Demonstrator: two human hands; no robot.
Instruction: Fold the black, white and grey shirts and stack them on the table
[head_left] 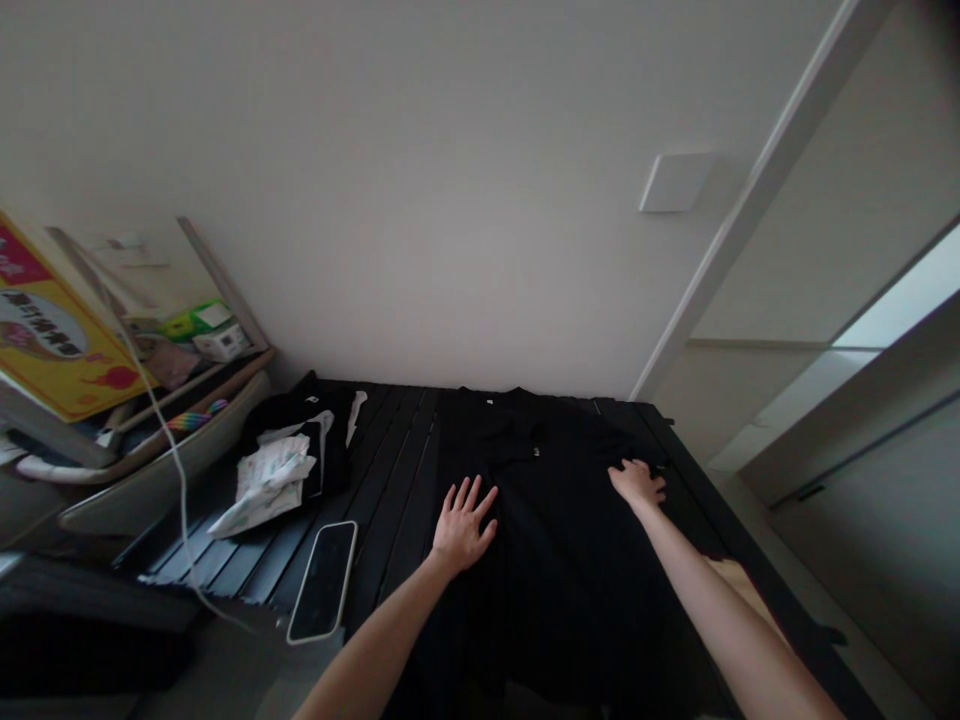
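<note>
A black garment, seemingly a shirt [562,540], lies spread on the dark slatted table [401,440], with its collar end toward the wall. My left hand [463,528] rests flat on its left part, fingers spread and nothing held. Farther right, my right hand [637,482] is at the shirt's right edge near the sleeve, its fingers bent against the dark cloth. Whether cloth is pinched there is hard to make out. A small pale label shows at the collar and another lower on the front.
Left of the shirt lies a phone [325,582] with a pale rim. Behind it are folded dark cloth [330,440] and a crumpled white plastic bag [274,478]. A white cable [182,490] hangs at left, by a yellow box [60,330]. A wall [465,200] bounds the back.
</note>
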